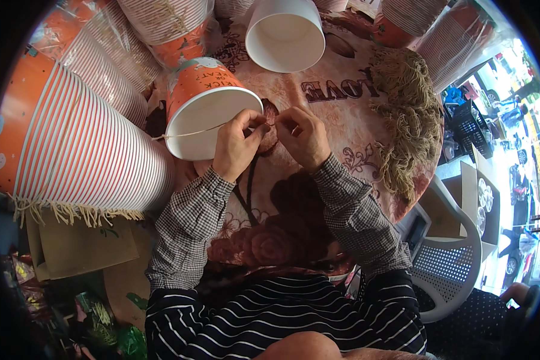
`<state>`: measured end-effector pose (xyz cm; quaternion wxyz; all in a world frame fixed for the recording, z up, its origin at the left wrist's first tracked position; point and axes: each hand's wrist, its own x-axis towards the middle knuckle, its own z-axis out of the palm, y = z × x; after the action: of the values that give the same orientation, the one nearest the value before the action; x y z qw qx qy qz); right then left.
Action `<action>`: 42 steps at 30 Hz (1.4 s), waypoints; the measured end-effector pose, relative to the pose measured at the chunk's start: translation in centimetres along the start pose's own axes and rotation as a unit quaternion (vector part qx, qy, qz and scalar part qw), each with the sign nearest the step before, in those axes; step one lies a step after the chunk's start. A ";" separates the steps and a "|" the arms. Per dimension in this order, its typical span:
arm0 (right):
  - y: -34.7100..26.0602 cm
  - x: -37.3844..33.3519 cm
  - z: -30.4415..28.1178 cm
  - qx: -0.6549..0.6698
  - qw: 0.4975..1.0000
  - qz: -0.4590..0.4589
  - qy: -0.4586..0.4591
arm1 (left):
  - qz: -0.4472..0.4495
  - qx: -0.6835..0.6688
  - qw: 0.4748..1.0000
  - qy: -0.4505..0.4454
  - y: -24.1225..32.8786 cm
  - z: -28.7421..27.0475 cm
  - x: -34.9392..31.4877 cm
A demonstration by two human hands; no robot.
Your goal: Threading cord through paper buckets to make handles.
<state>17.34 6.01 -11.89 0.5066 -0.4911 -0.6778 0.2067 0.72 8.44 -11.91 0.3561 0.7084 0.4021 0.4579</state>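
An orange paper bucket (201, 78) with a white rim lies tilted on the table, its mouth toward me. From the left side of its rim a thin beige string (195, 132) runs across the mouth to my fingers. My left hand (235, 145) pinches the string between thumb and fingertips at the bucket's right rim. Close beside it, my right hand (305, 138) is also closed in a pinch at the string's end. The fingertips almost meet; the exact bit of string between them is too small to make out.
Nested orange buckets (93, 141) with string ends hanging below crowd the left; wrapped stacks stand behind. A white bucket (285, 39) lies at the back. Loose beige strings (405, 114) are heaped on the right of the patterned tablecloth (264, 210). A white chair (447, 264) stands at right.
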 end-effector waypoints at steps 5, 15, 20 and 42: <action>-0.1 0.4 -0.7 0.009 0.999 0.002 0.041 | 0.060 0.124 0.990 -0.003 0.7 -1.1 -0.2; 0.0 0.4 -1.5 -0.121 0.992 -0.046 0.004 | 0.054 0.123 0.991 -0.019 0.3 -1.3 -0.2; 0.1 -0.2 -1.2 -0.165 0.982 -0.076 -0.054 | -0.081 0.021 0.992 -0.093 0.4 -1.9 -0.1; -0.5 -1.0 -1.9 -0.272 0.942 0.048 -0.192 | 0.081 0.134 0.987 -0.043 -0.5 2.8 -1.1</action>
<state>18.82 4.51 -11.23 0.2036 -0.5935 -0.7679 0.1291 2.94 7.29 -13.67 0.2366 0.7990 0.3858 0.3960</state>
